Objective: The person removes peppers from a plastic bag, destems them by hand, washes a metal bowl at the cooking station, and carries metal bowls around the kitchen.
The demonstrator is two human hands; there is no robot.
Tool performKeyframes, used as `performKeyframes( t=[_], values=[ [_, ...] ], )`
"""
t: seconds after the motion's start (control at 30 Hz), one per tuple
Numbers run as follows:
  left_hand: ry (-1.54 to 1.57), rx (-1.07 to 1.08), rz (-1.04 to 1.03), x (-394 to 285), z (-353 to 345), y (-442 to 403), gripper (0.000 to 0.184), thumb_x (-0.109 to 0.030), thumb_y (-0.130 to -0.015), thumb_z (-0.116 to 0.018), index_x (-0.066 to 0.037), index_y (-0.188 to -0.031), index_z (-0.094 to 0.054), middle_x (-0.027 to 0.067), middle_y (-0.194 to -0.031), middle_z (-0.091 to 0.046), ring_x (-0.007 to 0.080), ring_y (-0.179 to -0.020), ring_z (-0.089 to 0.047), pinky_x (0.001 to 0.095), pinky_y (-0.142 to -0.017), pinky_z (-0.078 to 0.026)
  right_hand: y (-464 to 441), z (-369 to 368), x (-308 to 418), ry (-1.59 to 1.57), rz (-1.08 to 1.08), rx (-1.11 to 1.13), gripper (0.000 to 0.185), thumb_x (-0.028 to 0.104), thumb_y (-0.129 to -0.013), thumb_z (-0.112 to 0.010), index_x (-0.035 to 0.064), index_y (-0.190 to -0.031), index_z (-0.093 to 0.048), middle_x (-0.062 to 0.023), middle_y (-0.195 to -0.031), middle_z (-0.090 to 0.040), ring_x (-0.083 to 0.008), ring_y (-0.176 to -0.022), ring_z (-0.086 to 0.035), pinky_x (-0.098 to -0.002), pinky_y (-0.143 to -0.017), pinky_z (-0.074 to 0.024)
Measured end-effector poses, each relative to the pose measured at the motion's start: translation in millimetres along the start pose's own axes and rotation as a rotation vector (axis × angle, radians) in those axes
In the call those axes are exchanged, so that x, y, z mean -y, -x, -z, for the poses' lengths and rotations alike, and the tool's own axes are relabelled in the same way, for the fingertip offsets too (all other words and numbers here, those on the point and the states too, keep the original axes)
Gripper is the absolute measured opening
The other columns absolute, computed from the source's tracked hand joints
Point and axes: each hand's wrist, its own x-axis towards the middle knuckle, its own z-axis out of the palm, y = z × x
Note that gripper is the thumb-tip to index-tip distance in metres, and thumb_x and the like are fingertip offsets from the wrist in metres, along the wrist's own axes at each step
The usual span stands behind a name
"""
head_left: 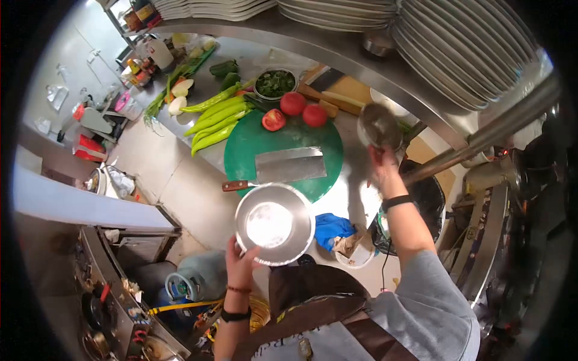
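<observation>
My left hand grips the rim of a shiny stainless steel bowl at its lower left. The inside of this bowl looks bare and overlaps the near edge of a green round chopping board. My right hand is closed on the near edge of a smaller round metal bowl, slightly blurred, to the right of the board. A cleaver with a wooden handle lies flat on the board. Behind it are a cut tomato and two whole tomatoes.
Long green peppers lie left of the board, and a bowl of leafy greens stands behind it. Stacked plates fill the overhead shelf. A black-lined bin stands right; a gas cylinder is lower left.
</observation>
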Motion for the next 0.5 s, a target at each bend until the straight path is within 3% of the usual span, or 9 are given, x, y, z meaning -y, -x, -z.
performKeyframes(
  t=[0.07, 0.2, 0.27, 0.33, 0.43, 0.47, 0.5],
  values=[
    [0.096, 0.219, 0.024, -24, -30, -39, 0.052, -0.001, -0.079, -0.065, -0.004, -0.125, -0.041, 0.0127, -0.114, -0.058, 0.018, -0.089, -0.063, 0.0253, -0.058, -0.055, 13, -13, 28, -0.021, 0.098, 0.148, 0.02, 0.009, -0.092, -0.052, -0.0068, -0.104, -0.051, -0.0211, -0.089, -0.062, -0.0297, -0.077, -0.066, -0.0332, -0.062, -0.0605],
    [-0.101, 0.48, 0.043, -47, -97, -119, 0.05, -0.006, -0.079, -0.067, -0.001, -0.122, -0.043, 0.0131, -0.111, -0.06, 0.018, -0.084, -0.064, 0.0295, -0.058, -0.057, 23, -12, 70, -0.014, 0.179, 0.116, 0.017, 0.01, -0.093, -0.052, -0.0057, -0.099, -0.054, -0.019, -0.094, -0.062, -0.031, -0.084, -0.065, -0.0354, -0.073, -0.0598],
    [-0.125, 0.529, -0.089, -6, -135, -172, 0.05, -0.01, -0.078, -0.069, 0.001, -0.119, -0.044, 0.015, -0.11, -0.06, 0.0199, -0.081, -0.065, 0.03, -0.052, -0.055, 68, -34, 74, -0.03, 0.314, 0.127, 0.017, 0.009, -0.096, -0.05, -0.0062, -0.103, -0.054, -0.0186, -0.1, -0.06, -0.0303, -0.089, -0.062, -0.0351, -0.077, -0.0591],
    [-0.305, 0.656, -0.007, -62, -174, -174, 0.061, -0.011, -0.076, -0.071, 0.004, -0.125, -0.037, 0.0184, -0.113, -0.058, 0.0227, -0.093, -0.064, 0.0338, -0.061, -0.058, 82, -37, 80, -0.017, 0.299, 0.105, 0.017, 0.007, -0.095, -0.05, -0.0061, -0.105, -0.054, -0.0181, -0.101, -0.06, -0.0303, -0.089, -0.062, -0.0358, -0.079, -0.0585],
    [-0.603, 0.651, -0.363, -27, -242, -221, 0.06, -0.016, -0.071, -0.074, 0.006, -0.116, -0.043, 0.0261, -0.113, -0.054, 0.0341, -0.094, -0.062, 0.0383, -0.066, -0.056, 113, -63, 71, 0.001, 0.374, -0.037, 0.013, 0.007, -0.095, -0.05, -0.0046, -0.095, -0.056, -0.0147, -0.088, -0.06, -0.0279, -0.083, -0.062, -0.0347, -0.079, -0.0577],
    [-0.698, 0.595, -0.519, -20, -260, -226, 0.057, -0.02, -0.073, -0.071, 0.008, -0.115, -0.044, 0.0261, -0.107, -0.056, 0.0411, -0.092, -0.061, 0.0429, -0.078, -0.053, 114, -57, 67, 0.025, 0.364, -0.013, 0.012, 0.007, -0.094, -0.051, -0.0038, -0.093, -0.055, -0.0147, -0.088, -0.06, -0.0267, -0.08, -0.061, -0.0332, -0.076, -0.0568],
    [-0.734, 0.617, -0.452, -24, -276, -227, 0.054, -0.022, -0.074, -0.07, 0.008, -0.113, -0.047, 0.0279, -0.106, -0.057, 0.0425, -0.094, -0.06, 0.0437, -0.083, -0.051, 113, -43, 61, 0.046, 0.352, 0.005, 0.011, 0.008, -0.093, -0.053, -0.0029, -0.091, -0.055, -0.0147, -0.087, -0.059, -0.0254, -0.077, -0.059, -0.0317, -0.073, -0.056]
  ],
)
